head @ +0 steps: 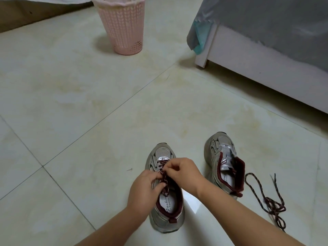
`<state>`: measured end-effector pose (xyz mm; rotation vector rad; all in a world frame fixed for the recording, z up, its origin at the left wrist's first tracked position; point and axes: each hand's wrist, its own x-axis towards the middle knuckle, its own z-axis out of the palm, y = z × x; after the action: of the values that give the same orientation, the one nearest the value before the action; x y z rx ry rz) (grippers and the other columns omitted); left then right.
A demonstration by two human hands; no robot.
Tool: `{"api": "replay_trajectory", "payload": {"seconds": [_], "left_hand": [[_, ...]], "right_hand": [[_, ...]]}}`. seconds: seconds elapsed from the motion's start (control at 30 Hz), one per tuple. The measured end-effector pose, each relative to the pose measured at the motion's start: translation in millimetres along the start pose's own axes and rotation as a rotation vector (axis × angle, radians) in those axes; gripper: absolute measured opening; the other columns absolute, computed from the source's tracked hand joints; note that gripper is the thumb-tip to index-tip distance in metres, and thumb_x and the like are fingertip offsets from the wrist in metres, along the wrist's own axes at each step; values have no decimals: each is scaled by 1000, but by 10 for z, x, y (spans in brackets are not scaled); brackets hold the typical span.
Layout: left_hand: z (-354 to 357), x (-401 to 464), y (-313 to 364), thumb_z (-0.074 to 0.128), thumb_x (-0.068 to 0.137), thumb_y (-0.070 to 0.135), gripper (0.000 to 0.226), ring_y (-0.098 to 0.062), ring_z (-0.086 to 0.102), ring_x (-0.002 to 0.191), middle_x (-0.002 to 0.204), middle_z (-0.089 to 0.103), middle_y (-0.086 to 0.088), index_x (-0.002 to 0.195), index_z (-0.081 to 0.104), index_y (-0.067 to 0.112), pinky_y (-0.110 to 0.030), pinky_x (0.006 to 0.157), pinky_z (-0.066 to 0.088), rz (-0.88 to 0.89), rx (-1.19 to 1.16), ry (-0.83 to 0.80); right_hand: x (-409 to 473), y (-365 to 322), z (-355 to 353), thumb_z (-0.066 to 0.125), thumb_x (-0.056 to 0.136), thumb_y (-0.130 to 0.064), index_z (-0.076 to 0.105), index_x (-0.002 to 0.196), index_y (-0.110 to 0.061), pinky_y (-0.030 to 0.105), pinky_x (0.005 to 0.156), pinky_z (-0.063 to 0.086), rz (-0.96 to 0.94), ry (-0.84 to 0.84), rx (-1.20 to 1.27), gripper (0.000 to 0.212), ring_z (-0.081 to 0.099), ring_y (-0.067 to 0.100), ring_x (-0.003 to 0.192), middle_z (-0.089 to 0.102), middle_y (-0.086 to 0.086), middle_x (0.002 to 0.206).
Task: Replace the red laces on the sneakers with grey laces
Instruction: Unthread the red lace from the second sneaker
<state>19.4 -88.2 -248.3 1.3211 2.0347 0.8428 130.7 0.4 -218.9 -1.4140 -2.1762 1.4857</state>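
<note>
Two silver-grey sneakers with dark red collars are set on a pale tiled floor, toes pointing away from the camera. The left sneaker is still threaded with a red lace, which runs through the eyelets near the toe and rises over the tongue. This lace is pinched by the left hand, whose thumb and fingers are curled around it above the shoe opening, and also by the right hand, whose fingertips are closed on it slightly nearer the toe. The right sneaker is seen beside it, tilted and without any lace. A removed red lace lies loose and tangled on the floor just right of that shoe. A pink basket stands well beyond, and a grey-covered bed is visible at upper right.
</note>
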Motion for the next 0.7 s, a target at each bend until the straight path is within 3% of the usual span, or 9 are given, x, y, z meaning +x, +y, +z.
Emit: {"api": "replay_trajectory", "payload": {"seconds": [0.1, 0.2, 0.27, 0.33, 0.47, 0.57, 0.63, 0.7], "left_hand": [[-10, -1, 2, 69, 78, 19, 18, -5, 50, 82, 81, 49, 17, 96, 70, 22, -12, 73, 33, 5, -7, -11], [-10, 2, -1, 70, 78, 20, 18, -5, 52, 83, 82, 51, 16, 96, 70, 21, -13, 76, 36, -5, -12, -4], [-4, 5, -7, 71, 78, 18, 18, -4, 54, 84, 84, 53, 16, 96, 70, 21, -10, 76, 36, -15, -28, 4], [8, 6, -14, 70, 78, 16, 19, -3, 54, 83, 84, 53, 17, 95, 70, 22, -3, 75, 34, -17, -38, 6], [27, -4, -30, 68, 80, 17, 18, 1, 52, 82, 87, 53, 16, 97, 69, 23, -1, 74, 34, -11, -14, -8], [44, -10, -5, 65, 81, 14, 20, -2, 53, 87, 92, 52, 15, 97, 67, 25, -12, 77, 38, -18, 5, -18], [68, -15, 23, 63, 80, 7, 24, -4, 53, 90, 92, 50, 17, 97, 67, 24, -15, 80, 41, -13, 5, -12], [88, -18, 56, 62, 79, 3, 25, -5, 51, 89, 88, 45, 21, 95, 67, 21, -5, 77, 37, 3, 10, 1]], "right_hand": [[12, -23, -26, 64, 83, -11, 71, 86, -13, 15, 61, 37, 22, -113, -44, 8, 45, 2, 59, 49, -13, 59], [-7, -23, -68, 63, 83, -6, 65, 64, -20, 13, 59, 38, 66, -96, 0, 24, 47, 3, 57, 52, -11, 57], [-15, -36, -89, 60, 85, -6, 55, 55, -22, 21, 61, 42, 106, -15, 35, 34, 46, 8, 52, 53, -4, 54], [-26, -86, -141, 58, 86, -6, 56, 57, -17, 28, 61, 46, 124, 123, 147, 31, 48, 15, 51, 56, 5, 57], [30, -289, -465, 50, 92, -3, 54, 66, -11, 25, 48, 47, 69, 394, 502, 28, 47, 11, 43, 54, 5, 55], [89, -441, -741, 46, 92, -2, 51, 68, -9, 22, 42, 48, -19, 547, 667, 25, 48, 9, 39, 56, 2, 49], [86, -492, -760, 45, 92, -1, 52, 69, -9, 22, 43, 50, -30, 502, 668, 25, 50, 9, 39, 57, 2, 49], [40, -476, -653, 47, 92, -2, 53, 74, -9, 25, 50, 53, 32, 361, 636, 21, 53, 14, 46, 59, 7, 58]]}}
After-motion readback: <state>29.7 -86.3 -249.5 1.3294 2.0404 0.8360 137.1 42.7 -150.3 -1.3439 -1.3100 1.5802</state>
